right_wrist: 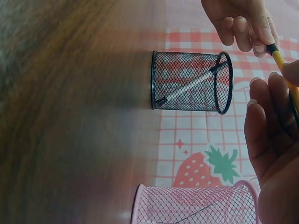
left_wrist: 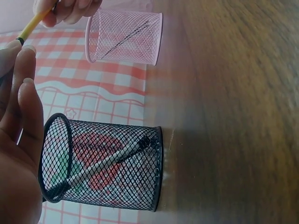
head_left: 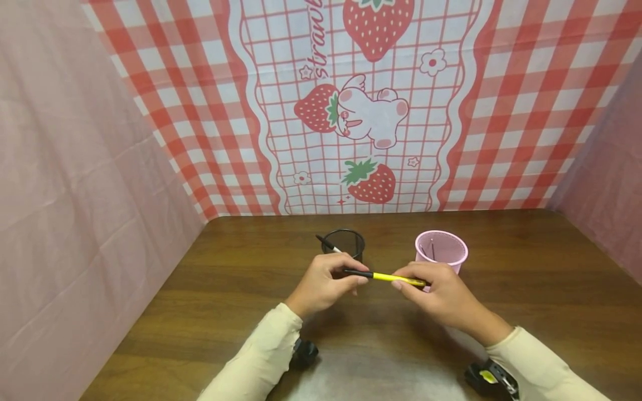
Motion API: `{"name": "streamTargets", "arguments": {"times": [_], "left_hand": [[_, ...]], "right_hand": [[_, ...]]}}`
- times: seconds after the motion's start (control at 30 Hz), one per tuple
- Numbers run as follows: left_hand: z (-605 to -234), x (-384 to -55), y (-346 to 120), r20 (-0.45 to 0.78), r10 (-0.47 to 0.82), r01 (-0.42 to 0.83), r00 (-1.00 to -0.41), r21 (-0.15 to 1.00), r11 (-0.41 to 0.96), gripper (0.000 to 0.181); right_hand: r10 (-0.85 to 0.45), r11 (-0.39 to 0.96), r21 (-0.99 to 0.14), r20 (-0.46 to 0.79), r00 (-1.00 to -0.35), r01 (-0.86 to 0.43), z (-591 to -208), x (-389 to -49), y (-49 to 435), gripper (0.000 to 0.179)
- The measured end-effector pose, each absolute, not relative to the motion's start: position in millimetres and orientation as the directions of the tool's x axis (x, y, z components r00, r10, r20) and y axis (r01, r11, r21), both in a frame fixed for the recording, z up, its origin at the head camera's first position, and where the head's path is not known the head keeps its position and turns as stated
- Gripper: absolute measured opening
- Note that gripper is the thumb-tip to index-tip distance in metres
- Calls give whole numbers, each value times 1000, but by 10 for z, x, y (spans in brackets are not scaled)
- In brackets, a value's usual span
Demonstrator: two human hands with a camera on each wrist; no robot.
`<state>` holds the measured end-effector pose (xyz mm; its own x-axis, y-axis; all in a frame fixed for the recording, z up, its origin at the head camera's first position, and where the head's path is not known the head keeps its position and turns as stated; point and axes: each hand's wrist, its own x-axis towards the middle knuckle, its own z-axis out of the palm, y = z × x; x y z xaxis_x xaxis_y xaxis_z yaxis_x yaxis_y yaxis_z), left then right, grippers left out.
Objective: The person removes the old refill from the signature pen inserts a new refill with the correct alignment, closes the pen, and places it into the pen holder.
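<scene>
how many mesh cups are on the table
2: the black cup stands just beyond the left hand, and the pink cup just beyond the right hand, which partly covers it in the head view. No others show.

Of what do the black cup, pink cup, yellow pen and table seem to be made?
Black cup, pink cup: probably painted metal; the walls are fine mesh.
Yellow pen: perhaps smooth plastic, as its bright barrel shows no texture.
Table: wood or wood-look laminate, softly shiny; brown grain and pale reflection show.

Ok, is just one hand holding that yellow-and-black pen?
No, the left hand and right hand both hold the yellow-and-black pen, one towards each end.
</scene>
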<state>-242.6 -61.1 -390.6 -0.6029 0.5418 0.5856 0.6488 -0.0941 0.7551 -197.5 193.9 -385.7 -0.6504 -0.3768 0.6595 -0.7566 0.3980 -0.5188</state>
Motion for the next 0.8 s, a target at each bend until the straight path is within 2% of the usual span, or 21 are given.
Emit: {"name": "streamTargets", "arguments": {"times": [0.43, 0.8], "left_hand": [[-3908, -2416, -637, 562, 526, 634, -639, 771, -55, 13], [-3899, -2429, -636, 557, 516, 625, -651, 779, -52, 12]], "right_hand": [[-396, 364, -447, 720, -570, -817, -3852, -2001, 1914, 32], [-384, 390, -454, 711, -589, -802, -3803, -1964, 1893, 30]]}}
